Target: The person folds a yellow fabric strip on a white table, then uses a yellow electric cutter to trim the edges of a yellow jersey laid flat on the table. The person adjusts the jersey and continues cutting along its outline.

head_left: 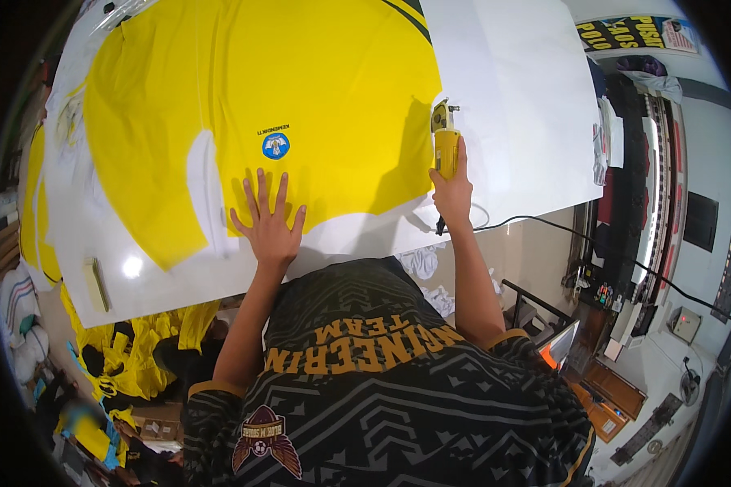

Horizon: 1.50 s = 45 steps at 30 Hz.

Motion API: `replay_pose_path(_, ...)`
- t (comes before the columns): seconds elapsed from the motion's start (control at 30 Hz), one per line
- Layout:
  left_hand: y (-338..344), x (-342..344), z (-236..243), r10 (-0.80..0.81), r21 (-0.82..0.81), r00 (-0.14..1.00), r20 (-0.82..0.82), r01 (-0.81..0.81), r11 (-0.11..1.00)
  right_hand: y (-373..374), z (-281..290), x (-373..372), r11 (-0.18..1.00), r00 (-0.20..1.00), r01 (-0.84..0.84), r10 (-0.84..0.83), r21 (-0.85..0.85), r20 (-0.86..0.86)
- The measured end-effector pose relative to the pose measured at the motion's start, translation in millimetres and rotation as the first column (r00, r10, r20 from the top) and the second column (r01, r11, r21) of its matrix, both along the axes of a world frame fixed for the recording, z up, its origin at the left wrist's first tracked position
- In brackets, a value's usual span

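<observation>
A large yellow fabric piece lies flat on the white table, with a round blue emblem printed on it. My left hand rests near its lower edge, fingers spread and pressing flat just below the emblem. My right hand is closed around the yellow body of a handheld electric rotary fabric cutter. The cutter's metal head points away from me, at the right edge of the yellow fabric. Whether its blade touches the cloth I cannot tell.
A black power cord runs from the cutter off to the right. On the white table sits a narrow pale block at the near left corner. Yellow cloth scraps and white scraps lie below the table edge.
</observation>
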<state>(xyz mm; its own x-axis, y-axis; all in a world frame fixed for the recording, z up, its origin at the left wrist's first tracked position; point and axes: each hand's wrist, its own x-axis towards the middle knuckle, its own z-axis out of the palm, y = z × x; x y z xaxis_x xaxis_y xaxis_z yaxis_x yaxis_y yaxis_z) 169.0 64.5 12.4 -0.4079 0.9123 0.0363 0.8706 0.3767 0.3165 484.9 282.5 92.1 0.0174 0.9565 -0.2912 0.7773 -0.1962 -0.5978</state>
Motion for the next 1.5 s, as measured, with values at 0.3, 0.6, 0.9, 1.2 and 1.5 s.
replay_pose_path(0.3, 62, -40, -8, -0.154, 0.008, 0.986, 0.060, 0.154, 0.988, 27, -2, -57, 0.980, 0.980, 0.201, -0.201, -0.002, 0.008)
replay_pose_path(0.6, 77, -44, -14, -0.179, -0.048, 0.978, 0.104, 0.185, 0.982, 71, -21, -94, 0.929, 0.926, 0.371, -0.371, 0.019, 0.070)
replay_pose_path(0.9, 60, -68, 1, -0.204, -0.129, 0.975, 0.087, 0.214, 0.968, 126, -20, -66, 0.898, 0.898, 0.440, -0.440, 0.029, 0.009)
replay_pose_path(1.2, -15, -128, 48, -0.131, -0.428, 0.979, 0.158, 0.187, 0.884, -84, 6, -16, 0.990, 0.996, 0.085, -0.084, -0.117, 0.009)
replay_pose_path(1.5, 41, -37, 32, -0.206, -0.284, 0.958, 0.198, 0.257, 0.924, -96, 6, -24, 0.997, 0.999, -0.034, 0.036, -0.075, 0.016)
